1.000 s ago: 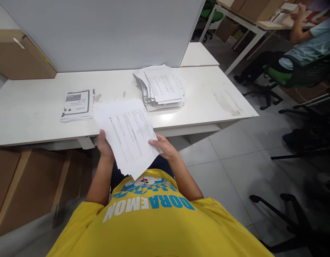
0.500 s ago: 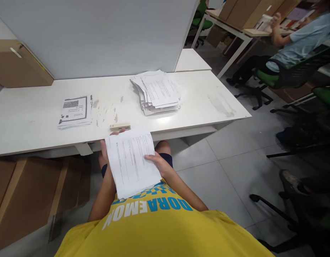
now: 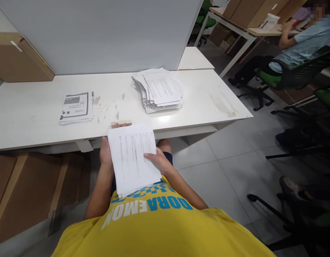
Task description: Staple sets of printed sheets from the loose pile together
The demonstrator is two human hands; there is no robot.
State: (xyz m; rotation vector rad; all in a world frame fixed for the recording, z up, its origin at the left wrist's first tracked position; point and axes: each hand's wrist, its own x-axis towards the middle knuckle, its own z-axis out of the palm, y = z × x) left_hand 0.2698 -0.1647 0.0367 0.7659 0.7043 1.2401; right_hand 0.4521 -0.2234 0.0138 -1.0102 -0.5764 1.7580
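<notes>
The yellow T-shirt [image 3: 165, 228] reads "DORAEMON" upside down: "DORA" in blue, "EMON" in white. The sheets in hand [image 3: 134, 157], the tall paper stack [image 3: 161, 89] and the small stack [image 3: 75, 107] carry print too fine to read.

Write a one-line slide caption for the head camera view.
Both hands, left hand and right hand, hold a sheaf of printed pages at a white desk.

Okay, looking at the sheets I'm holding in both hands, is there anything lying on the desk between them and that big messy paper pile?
Only a small beige object, at the desk edge just past the held sheets and to the left. The white desk between it and the big pile looks bare apart from smudges. Both the left hand and right hand grip the sheets.
</notes>
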